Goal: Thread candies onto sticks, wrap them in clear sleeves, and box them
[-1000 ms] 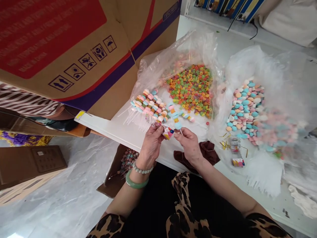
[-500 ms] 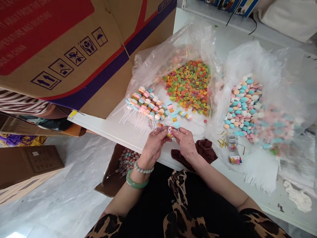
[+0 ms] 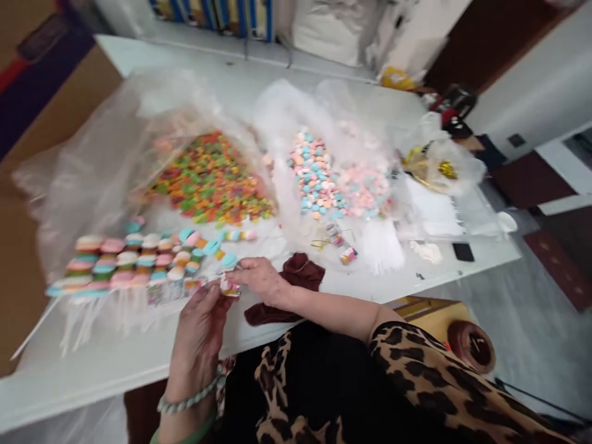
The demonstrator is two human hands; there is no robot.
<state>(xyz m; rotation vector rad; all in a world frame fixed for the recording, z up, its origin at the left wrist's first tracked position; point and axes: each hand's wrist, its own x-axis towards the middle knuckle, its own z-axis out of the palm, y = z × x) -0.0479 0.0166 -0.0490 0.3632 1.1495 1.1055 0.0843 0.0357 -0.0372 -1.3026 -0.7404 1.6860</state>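
Note:
My left hand (image 3: 203,317), with a beaded bracelet at the wrist, pinches a small printed wrapper (image 3: 230,285) from the left. From the right, the fingers of my right hand (image 3: 261,280) close on the same wrapper. Just above it lies a candy skewer (image 3: 208,246) of blue, pink and orange pieces; whether it touches the wrapper is unclear. Left of my hands is a row of candy skewers (image 3: 124,262) with white sticks pointing toward the table's front edge. Flat printed wrappers (image 3: 171,291) lie below that row. The picture is blurred.
Behind my hands an open plastic bag holds ring candies (image 3: 213,179). Further right are pastel candies (image 3: 317,172) in plastic. A brown cloth (image 3: 300,271) lies beside my right forearm, with gold ties (image 3: 320,243) and white sticks (image 3: 380,246) beyond. A cardboard box (image 3: 55,92) stands left.
The view has swung to the right, showing more of the table's right end and the floor there. Both hands still hold the wrapper.

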